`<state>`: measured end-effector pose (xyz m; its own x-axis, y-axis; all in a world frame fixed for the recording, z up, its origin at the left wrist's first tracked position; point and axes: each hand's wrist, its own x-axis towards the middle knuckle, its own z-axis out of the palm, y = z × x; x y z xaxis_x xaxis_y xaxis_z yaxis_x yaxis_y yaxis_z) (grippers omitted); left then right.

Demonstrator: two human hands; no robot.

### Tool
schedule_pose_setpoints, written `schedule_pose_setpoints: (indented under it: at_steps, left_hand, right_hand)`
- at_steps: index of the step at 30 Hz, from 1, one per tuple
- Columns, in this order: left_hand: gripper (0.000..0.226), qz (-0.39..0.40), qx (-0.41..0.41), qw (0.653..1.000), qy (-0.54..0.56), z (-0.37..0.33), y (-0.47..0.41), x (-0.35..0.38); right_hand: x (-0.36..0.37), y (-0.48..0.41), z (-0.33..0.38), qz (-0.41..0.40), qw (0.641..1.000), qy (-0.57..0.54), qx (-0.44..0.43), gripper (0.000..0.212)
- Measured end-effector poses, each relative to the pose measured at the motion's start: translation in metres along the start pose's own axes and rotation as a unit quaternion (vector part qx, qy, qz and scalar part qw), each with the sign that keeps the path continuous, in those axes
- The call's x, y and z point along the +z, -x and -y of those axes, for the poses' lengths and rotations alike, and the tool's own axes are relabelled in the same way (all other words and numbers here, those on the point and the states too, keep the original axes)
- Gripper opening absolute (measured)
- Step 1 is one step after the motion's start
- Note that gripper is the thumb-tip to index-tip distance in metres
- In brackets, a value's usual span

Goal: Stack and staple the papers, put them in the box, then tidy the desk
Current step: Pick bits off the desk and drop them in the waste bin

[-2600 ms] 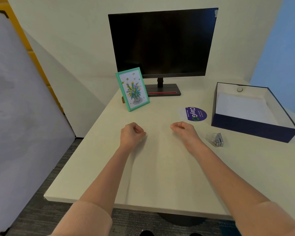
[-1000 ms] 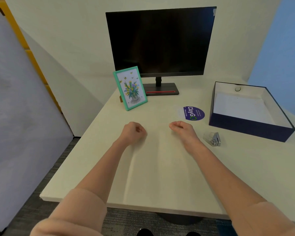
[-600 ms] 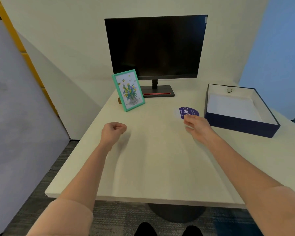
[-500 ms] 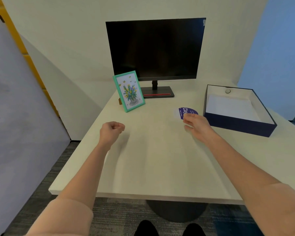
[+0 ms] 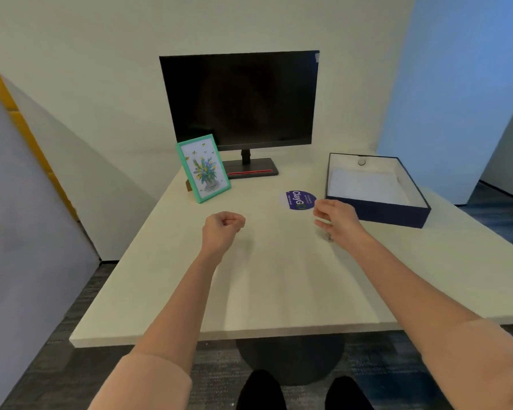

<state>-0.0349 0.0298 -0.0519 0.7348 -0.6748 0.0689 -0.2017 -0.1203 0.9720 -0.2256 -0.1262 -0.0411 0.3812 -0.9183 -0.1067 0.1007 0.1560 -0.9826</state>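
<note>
The dark blue box (image 5: 391, 213) stands open at the right of the desk, with white papers (image 5: 367, 186) lying flat inside and a small round thing (image 5: 361, 162) at its far wall. My right hand (image 5: 336, 220) hovers just left of the box with its fingers apart and curled. It covers the stapler; only a blurred grey bit of the stapler (image 5: 326, 236) shows under the palm. Whether my fingers touch the stapler I cannot tell. My left hand (image 5: 222, 229) is a closed fist over the middle of the desk and holds nothing.
A round purple ClayGo sticker (image 5: 298, 199) lies beside my right hand. A teal picture frame (image 5: 203, 168) leans at the back left, in front of a dark monitor (image 5: 240, 99) on its stand. The pale desk (image 5: 279, 291) ends close to me.
My right hand has left its fist pose, moved right over the stapler and opened its fingers. My left fist has stayed in place. The view has pulled back from the desk.
</note>
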Motion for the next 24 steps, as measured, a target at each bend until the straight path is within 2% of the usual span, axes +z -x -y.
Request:
schedule_pose_setpoints:
  at_steps: [8, 12, 15, 24]
  left_hand:
    - [0.007, 0.124, 0.077, 0.989, 0.03, -0.08, 0.055, 0.137]
    - [0.009, 0.197, 0.118, 0.972, 0.044, -0.124, 0.098, 0.205]
    - [0.002, 0.249, 0.13, 0.958, 0.056, -0.152, 0.136, 0.255]
    - [0.007, 0.384, 0.146, 0.91, 0.057, -0.171, 0.233, 0.383]
  right_hand:
    - [-0.117, 0.065, 0.048, -0.069, 0.994, 0.052, -0.06, 0.002]
    - [-0.185, 0.104, 0.069, -0.116, 0.987, 0.064, -0.089, 0.006]
    - [-0.237, 0.133, 0.079, -0.157, 0.98, 0.066, -0.101, 0.003]
    - [-0.36, 0.19, 0.07, -0.283, 0.952, 0.058, -0.097, 0.008]
